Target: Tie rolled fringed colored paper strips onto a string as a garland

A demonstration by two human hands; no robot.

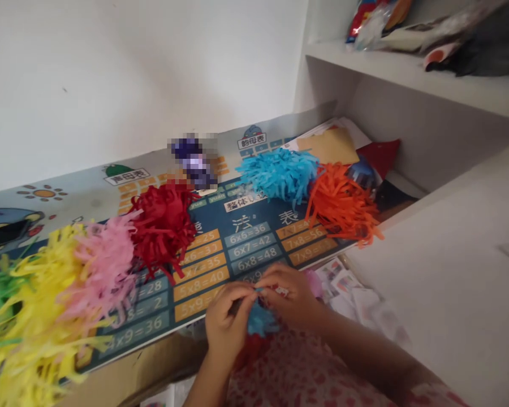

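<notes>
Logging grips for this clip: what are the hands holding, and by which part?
The left hand and right hand pinch a blue paper-fringe tuft at its top end with their fingertips; the strands hang below.

The fringes point(280, 176) are made of thin, matt paper, and their cut strips are seen a little rough and crinkled. The printed chart point(254, 240) is seemed smooth and slightly glossy, while the shelf point(411, 73) is finished smooth, matt white.
</notes>
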